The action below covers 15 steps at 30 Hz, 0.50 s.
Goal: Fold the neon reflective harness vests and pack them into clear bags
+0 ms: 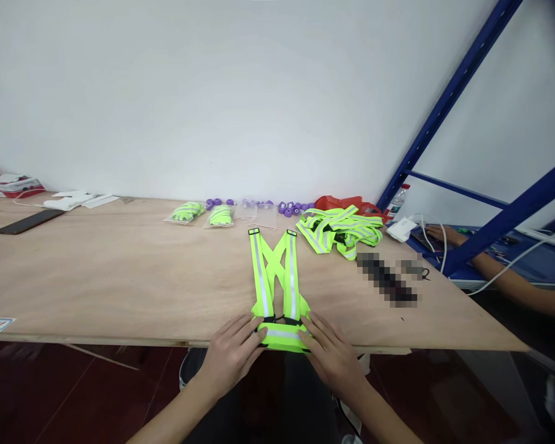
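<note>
A neon yellow-green reflective vest (275, 271) made of straps lies at the table's front edge, its two shoulder straps crossing towards the back. Silver stripes run along the straps, and black buckles sit at their far ends. My left hand (235, 345) has its fingertips on the left end of the vest's waistband, pinching it. At the right end, my right hand (330, 351) grips the band in the same way, fingers bent over it. Both thumbs are partly hidden.
Behind lie two bagged vests (188, 212), purple rolls (289, 208), clear bags (266, 216) and a loose vest pile (340, 228) beside red fabric (349, 203). A dark phone-like slab (30, 222) rests left. Right stand a blue frame (444, 105) and another person's arm (504, 271).
</note>
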Tool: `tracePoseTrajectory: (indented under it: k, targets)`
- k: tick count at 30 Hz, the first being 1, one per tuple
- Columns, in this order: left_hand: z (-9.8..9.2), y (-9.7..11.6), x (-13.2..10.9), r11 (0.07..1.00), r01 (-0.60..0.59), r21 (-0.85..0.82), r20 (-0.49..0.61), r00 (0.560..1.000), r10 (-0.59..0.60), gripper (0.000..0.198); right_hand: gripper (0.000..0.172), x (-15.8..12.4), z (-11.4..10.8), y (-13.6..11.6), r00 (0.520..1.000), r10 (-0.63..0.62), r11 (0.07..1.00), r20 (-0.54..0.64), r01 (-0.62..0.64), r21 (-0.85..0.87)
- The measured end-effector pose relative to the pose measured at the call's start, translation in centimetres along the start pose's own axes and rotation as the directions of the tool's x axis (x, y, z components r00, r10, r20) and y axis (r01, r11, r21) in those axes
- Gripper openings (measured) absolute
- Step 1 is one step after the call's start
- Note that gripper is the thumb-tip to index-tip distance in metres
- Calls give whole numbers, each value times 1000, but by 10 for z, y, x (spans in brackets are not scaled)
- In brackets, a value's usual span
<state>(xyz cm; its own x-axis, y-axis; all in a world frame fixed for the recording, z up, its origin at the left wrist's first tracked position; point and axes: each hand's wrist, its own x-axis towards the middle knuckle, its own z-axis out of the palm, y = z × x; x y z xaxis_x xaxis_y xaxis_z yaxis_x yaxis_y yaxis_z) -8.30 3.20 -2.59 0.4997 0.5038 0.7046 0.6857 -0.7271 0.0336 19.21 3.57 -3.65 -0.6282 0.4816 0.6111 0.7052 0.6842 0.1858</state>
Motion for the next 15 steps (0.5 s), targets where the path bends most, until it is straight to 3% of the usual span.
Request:
tracePoseTrajectory:
  k: [9, 15]
  targets:
    - [-8, -3, 14, 998, -15, -65, 11, 1000, 16, 17, 30, 13, -12, 7, 990, 99, 976, 105, -116, 182]
    - [-19, -6, 33, 989, 50, -136, 200, 980, -22, 12, 26, 25, -17, 14, 976, 147, 943, 158, -187, 275]
